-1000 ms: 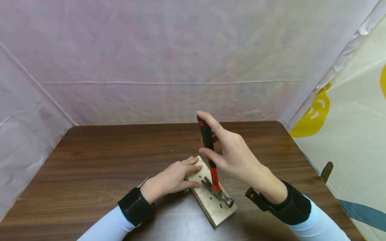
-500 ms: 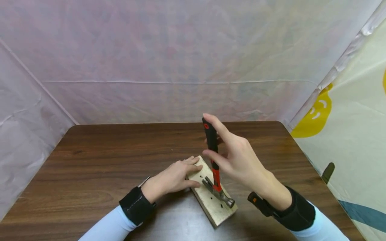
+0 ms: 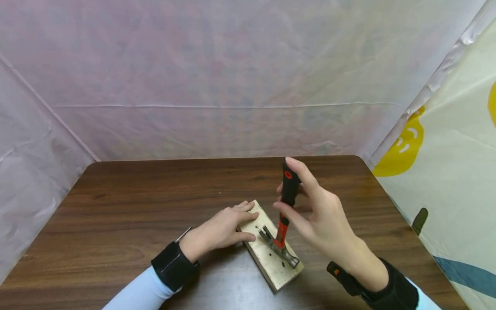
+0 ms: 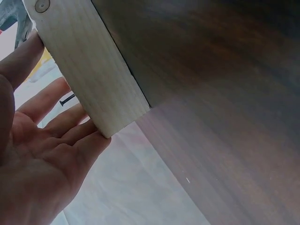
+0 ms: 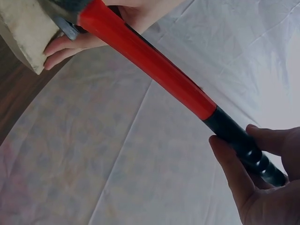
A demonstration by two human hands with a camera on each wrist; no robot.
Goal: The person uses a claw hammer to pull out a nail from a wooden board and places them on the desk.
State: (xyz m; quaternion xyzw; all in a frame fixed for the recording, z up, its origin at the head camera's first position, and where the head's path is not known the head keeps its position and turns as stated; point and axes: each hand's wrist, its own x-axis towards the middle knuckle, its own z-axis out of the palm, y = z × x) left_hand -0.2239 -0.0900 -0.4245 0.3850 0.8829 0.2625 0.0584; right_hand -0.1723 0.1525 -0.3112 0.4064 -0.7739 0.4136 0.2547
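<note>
A claw hammer [image 3: 289, 189] with a black and red handle stands with its steel head [image 3: 280, 249] on the top face of a pale wooden block [image 3: 279, 280]. My right hand [image 3: 319, 215] grips the black end of the handle, thumb and fingers on either side. The handle leans a little to the right. My left hand [image 3: 218, 230] rests on the block's far left part, its fingers and thumb fairly straight over the top edge. In the left wrist view, a nail [image 4: 68, 100] sticks out from the block between the fingers.
The block lies at an angle on a dark brown wooden table [image 3: 128, 224]. Small dark holes or marks dot its top. A pale cloth [image 3: 217, 77] hangs behind the table's far edge, and a patterned cloth [image 3: 457, 206] hangs at the right.
My right hand has moved to the right and nearer to me, tipping the hammer's handle to the right. The hammer's head, the block and my left hand stay almost where they were.
</note>
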